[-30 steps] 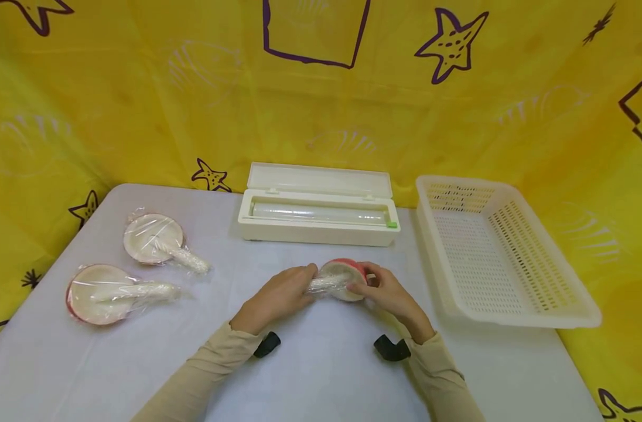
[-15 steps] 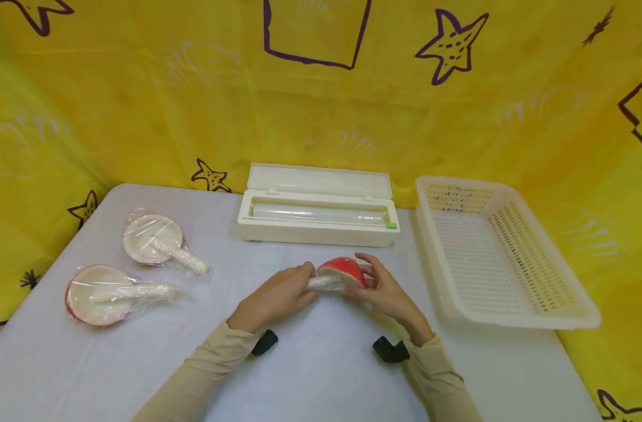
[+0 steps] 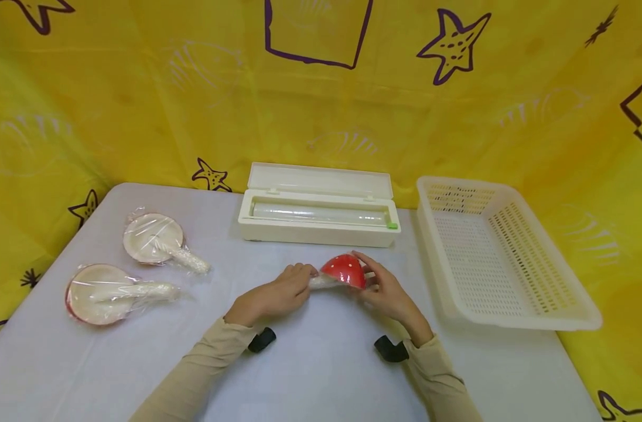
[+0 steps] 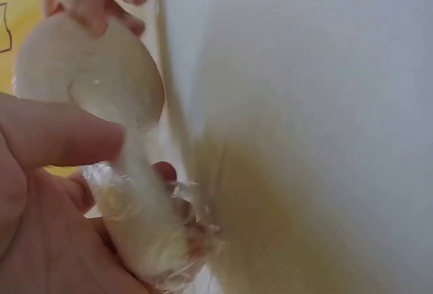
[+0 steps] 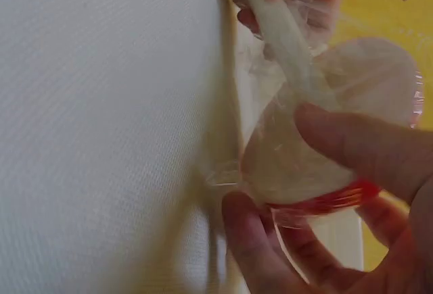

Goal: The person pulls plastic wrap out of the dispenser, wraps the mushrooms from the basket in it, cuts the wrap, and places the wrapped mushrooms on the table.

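Between both hands, above the table, is a toy mushroom with a white-dotted red cap and a pale stem, covered in clear plastic film. My left hand grips the film-covered stem, its thumb lying along it in the left wrist view. At the cap my right hand holds the rim, thumb on the pale underside and fingers around the red side. Loose film sticks out by the stem's end. Two more wrapped mushrooms, an upper one and a lower one, lie at the table's left.
Behind the hands stands a white film dispenser box with its lid up and a roll of clear film inside. A white perforated basket is on the right of the table. A yellow patterned cloth hangs behind.
The mushroom has turned over in my hands: its pale underside faced the head camera before, and its red dotted cap does now. My left hand has shifted its grip slightly on the stem.
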Demonstrator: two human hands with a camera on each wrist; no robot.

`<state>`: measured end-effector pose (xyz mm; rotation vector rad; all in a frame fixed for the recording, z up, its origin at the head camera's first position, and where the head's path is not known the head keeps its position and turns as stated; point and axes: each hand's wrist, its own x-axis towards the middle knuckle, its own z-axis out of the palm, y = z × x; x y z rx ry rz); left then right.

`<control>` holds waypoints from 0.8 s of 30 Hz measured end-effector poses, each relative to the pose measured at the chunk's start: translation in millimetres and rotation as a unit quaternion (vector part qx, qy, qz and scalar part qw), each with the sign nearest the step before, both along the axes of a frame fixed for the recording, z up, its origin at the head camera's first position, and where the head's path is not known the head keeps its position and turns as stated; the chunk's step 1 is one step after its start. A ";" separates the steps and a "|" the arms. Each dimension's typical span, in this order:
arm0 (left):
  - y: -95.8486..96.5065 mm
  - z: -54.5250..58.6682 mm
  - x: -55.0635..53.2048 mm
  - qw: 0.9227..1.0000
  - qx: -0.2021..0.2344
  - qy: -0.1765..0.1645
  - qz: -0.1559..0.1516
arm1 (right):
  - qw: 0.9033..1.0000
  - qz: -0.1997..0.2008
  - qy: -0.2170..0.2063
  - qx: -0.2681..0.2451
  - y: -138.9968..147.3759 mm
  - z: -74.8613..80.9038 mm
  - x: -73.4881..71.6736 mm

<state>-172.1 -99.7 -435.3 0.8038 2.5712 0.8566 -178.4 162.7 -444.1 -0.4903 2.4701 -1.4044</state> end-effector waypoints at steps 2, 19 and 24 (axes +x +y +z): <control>-2.3 -0.5 -0.6 1.000 0.002 0.016 0.002 | 0.999 0.010 -0.031 -0.027 0.6 0.0 -0.8; -18.9 14.1 -3.3 0.996 -0.015 -0.076 0.042 | 0.997 0.027 -0.077 -0.001 6.5 5.6 0.4; -23.4 17.1 -5.5 0.996 -0.020 -0.080 0.032 | 0.997 0.028 -0.069 0.020 9.0 10.3 0.9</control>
